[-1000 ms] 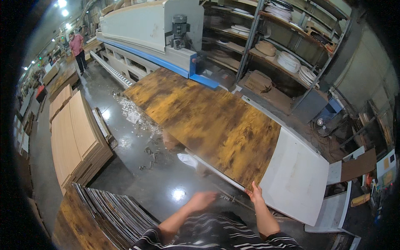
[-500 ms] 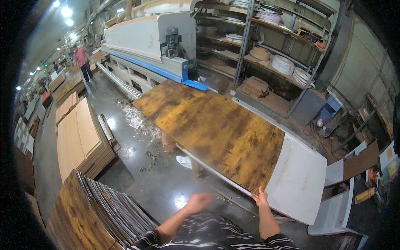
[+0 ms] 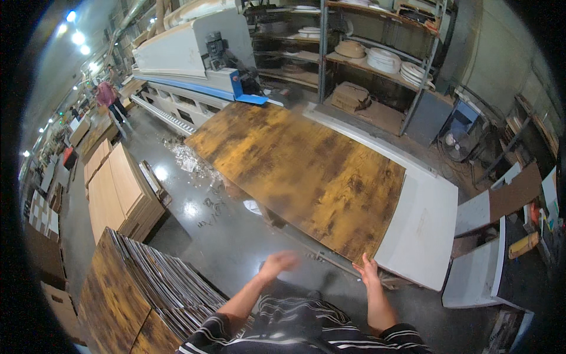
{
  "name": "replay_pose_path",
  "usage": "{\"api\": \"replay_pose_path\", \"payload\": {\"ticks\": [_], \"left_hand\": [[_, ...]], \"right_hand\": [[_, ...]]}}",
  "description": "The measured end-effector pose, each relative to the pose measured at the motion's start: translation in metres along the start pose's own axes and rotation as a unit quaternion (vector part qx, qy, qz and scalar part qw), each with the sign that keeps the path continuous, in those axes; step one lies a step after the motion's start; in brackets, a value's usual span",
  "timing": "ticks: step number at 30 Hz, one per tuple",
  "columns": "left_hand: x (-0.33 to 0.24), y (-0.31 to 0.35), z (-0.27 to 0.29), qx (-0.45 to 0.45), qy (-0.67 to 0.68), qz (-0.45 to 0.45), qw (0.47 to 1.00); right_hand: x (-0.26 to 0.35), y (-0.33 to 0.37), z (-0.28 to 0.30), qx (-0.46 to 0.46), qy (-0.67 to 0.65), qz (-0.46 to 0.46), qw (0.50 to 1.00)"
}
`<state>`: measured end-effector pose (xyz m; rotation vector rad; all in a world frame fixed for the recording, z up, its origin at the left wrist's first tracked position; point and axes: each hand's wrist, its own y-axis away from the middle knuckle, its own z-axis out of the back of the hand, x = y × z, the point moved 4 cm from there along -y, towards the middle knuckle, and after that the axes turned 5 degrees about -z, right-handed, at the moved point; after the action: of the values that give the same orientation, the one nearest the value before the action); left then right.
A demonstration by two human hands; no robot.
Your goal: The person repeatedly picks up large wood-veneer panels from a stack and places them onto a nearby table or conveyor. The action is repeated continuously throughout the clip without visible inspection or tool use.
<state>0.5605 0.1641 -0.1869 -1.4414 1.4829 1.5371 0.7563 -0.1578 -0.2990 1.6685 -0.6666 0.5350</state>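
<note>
The board [image 3: 306,171] is mottled amber-brown, the table [image 3: 421,230] white, the shirt [image 3: 336,339] black-and-white striped.

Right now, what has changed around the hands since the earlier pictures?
The wood-patterned board has slid over the white table rightward and toward the person, leaving less white surface bare at the right end. Nothing was visibly taken hold of or let go. The right hand stays at the board's near corner; the left hand, blurred, remains off it.
</note>
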Motion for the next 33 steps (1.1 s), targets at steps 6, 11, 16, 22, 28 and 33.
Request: {"api": "replay_pose_path", "payload": {"ticks": [6, 11, 16, 22, 28, 33], "left_hand": [[0.056, -0.055, 0.041, -0.213, 0.199, 0.117, 0.949], [0.088, -0.076, 0.109, -0.381, 0.116, 0.127, 0.909], [0.133, -0.1, 0.162, -0.416, 0.175, 0.055, 0.891], [0.177, -0.084, 0.152, -0.32, 0.236, 0.098, 0.913], [0.152, -0.049, 0.098, -0.264, 0.253, 0.151, 0.918], [0.075, 0.008, 0.06, -0.324, 0.264, 0.067, 0.906]], "right_hand": [[-0.063, 0.045, 0.073, 0.062, 0.074, -0.024, 0.995], [-0.098, 0.104, 0.196, -0.099, 0.056, -0.126, 0.985], [-0.097, 0.167, 0.312, -0.043, 0.046, -0.289, 0.955], [-0.075, 0.195, 0.377, -0.065, 0.225, -0.339, 0.911], [-0.007, 0.153, 0.382, -0.362, 0.202, -0.106, 0.904], [0.021, 0.104, 0.41, -0.488, 0.214, -0.098, 0.841]]}}
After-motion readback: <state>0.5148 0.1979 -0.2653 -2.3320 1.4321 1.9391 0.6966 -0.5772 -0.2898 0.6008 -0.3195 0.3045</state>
